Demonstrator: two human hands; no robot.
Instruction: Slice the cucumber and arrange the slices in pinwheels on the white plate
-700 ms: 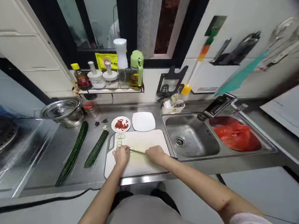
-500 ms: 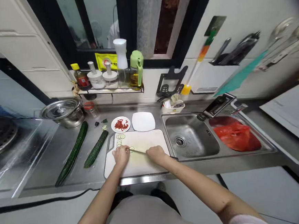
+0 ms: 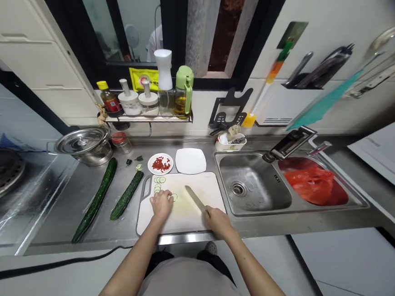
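My left hand [image 3: 161,203] rests curled on the white cutting board [image 3: 207,183], its fingers closed over a piece of cucumber that is mostly hidden beneath them. Several thin cucumber slices [image 3: 158,182] lie just beyond it on the board's far left corner. My right hand [image 3: 216,220] grips the handle of a kitchen knife [image 3: 195,198] near the board's front right; the blade points up and to the left, apart from the left hand.
Two long cucumbers [image 3: 95,199] [image 3: 127,195] lie on the steel counter left of the board. A plate of chopped red chilli [image 3: 160,163] and a white plate [image 3: 190,160] sit behind it. The sink [image 3: 255,189] is to the right, a steel pot [image 3: 84,145] at back left.
My right hand has pulled back toward me and to the right, swinging the knife away from the left hand. The left hand stays in place. The camera tilted slightly.
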